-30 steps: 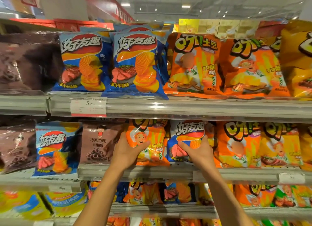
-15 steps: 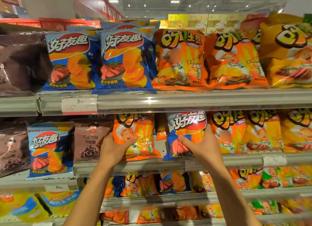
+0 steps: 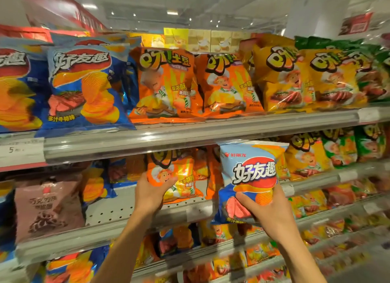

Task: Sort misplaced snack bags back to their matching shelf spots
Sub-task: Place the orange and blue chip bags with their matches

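Blue bag [image 3: 251, 177] with white lettering, a red oval and ridged chips sits clamped in my right hand [image 3: 267, 215], now pulled out in front of the middle shelf [image 3: 147, 208]. My left hand [image 3: 150, 193] still grips the orange bag [image 3: 175, 177] standing on that shelf.

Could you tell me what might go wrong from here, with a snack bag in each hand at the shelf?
The right hand pinches the blue bag only by its lower corner, already clear of the shelf; it could slip and drop. The left hand grips the orange bag among closely packed orange bags, so pulling may drag neighbours over the shelf edge.
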A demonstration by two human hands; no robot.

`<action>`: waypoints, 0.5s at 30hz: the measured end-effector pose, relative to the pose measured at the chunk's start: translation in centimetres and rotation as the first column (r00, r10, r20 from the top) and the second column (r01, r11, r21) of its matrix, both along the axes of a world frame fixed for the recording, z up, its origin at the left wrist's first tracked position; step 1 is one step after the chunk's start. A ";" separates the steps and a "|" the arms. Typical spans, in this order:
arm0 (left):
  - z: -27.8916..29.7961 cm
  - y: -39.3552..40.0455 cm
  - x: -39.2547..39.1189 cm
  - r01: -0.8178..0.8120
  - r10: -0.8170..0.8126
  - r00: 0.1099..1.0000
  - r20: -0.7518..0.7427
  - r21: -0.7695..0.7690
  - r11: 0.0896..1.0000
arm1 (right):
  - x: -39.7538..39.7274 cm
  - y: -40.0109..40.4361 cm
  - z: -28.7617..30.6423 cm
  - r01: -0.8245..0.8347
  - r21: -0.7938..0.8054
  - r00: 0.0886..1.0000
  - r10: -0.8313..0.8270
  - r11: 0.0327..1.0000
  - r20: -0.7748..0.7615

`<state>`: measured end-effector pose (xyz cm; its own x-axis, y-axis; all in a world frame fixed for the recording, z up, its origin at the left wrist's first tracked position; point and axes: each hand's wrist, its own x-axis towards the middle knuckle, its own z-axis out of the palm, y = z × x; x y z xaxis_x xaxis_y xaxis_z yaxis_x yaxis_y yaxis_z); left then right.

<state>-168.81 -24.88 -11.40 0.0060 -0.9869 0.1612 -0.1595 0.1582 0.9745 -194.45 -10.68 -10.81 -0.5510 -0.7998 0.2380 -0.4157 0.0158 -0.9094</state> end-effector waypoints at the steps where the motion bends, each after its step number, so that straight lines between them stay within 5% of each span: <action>1: -0.2 -0.1 -0.6 0.000 0.000 1.000 0.000 0.012 1.000 | -0.6 0.2 -0.1 0.007 0.000 1.000 -0.007 1.000 0.009; 9: -0.6 -0.8 -1.9 0.122 -0.119 0.991 0.066 -0.041 0.992 | -1.7 0.4 -0.7 -0.018 0.000 1.000 0.018 1.000 0.008; 15: -0.5 -1.4 -1.2 0.211 -0.217 0.969 0.114 0.065 0.975 | 1.4 0.0 -0.6 -0.094 0.005 0.995 0.094 0.996 0.009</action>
